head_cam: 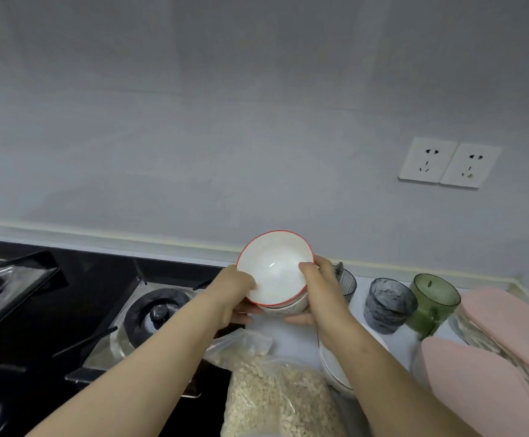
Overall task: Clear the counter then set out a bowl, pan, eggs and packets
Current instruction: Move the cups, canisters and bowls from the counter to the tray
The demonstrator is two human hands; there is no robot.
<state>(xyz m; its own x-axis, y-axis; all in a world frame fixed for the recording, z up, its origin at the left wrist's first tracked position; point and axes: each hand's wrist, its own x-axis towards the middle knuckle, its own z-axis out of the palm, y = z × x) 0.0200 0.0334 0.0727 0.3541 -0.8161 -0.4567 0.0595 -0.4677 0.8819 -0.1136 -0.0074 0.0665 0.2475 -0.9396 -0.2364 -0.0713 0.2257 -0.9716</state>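
I hold a round white bowl with a red rim (274, 266) in both hands. My left hand (236, 298) grips its left side, and my right hand (320, 294) grips its right side. The bowl is tipped toward me, up above the white surface (291, 337), between the black gas stove (99, 279) and a grey glass cup (389, 305). A clear bag of oats (275, 398) lies below my arms.

The bowl (274, 272) is glossy white glazed ceramic with a red-painted rim and a highlight on its smooth inside. The bag (275, 395) is clear, crinkled plastic over rough flakes. The hob (99, 279) is shiny black glass and its burner (159, 310) is dull metal. The grey tumbler (389, 305) and green tumbler (435, 299) look translucent. The lids (509, 313) are matt pink.
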